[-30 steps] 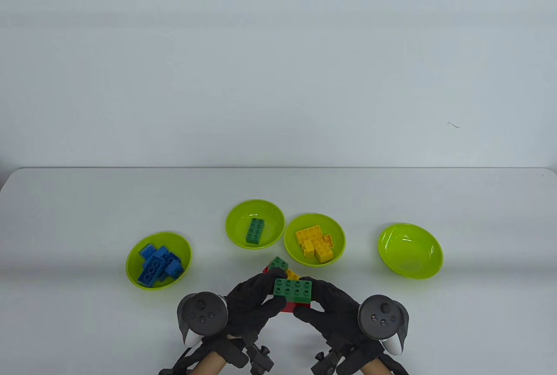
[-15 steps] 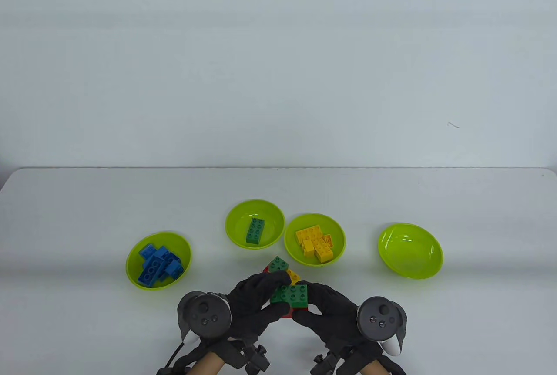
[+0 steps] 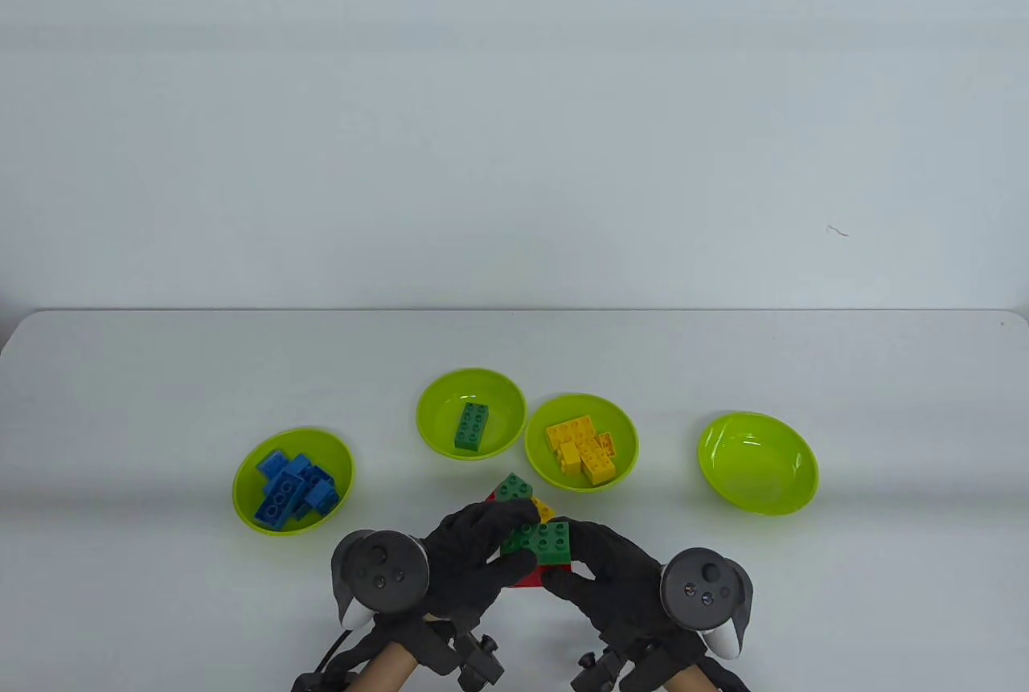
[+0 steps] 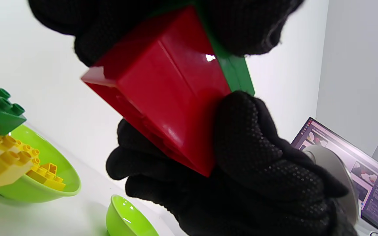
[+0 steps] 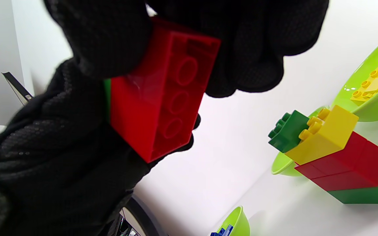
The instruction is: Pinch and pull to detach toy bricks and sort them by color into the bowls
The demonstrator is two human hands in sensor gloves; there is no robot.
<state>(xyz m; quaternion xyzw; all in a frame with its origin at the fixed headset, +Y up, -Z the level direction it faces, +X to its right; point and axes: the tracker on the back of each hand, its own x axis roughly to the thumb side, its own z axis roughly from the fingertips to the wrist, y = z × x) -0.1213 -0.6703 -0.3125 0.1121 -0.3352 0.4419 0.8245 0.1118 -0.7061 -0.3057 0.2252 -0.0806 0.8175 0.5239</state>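
Near table's front edge, left hand (image 3: 474, 563) & right hand (image 3: 615, 583) both gripped green-on-red brick stack (image 3: 543, 551); gloves hid most of red brick.

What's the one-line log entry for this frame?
phase: detaching | left hand: grips red brick | right hand: pinches green brick on it | red bowl: no bricks

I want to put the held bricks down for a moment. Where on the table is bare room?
Bare: the white table left of the blue-brick bowl, the strip behind all bowls, and the gap between the yellow-brick bowl and the empty lime-green bowl. Crowded: the near centre, with both hands and the brick stack.
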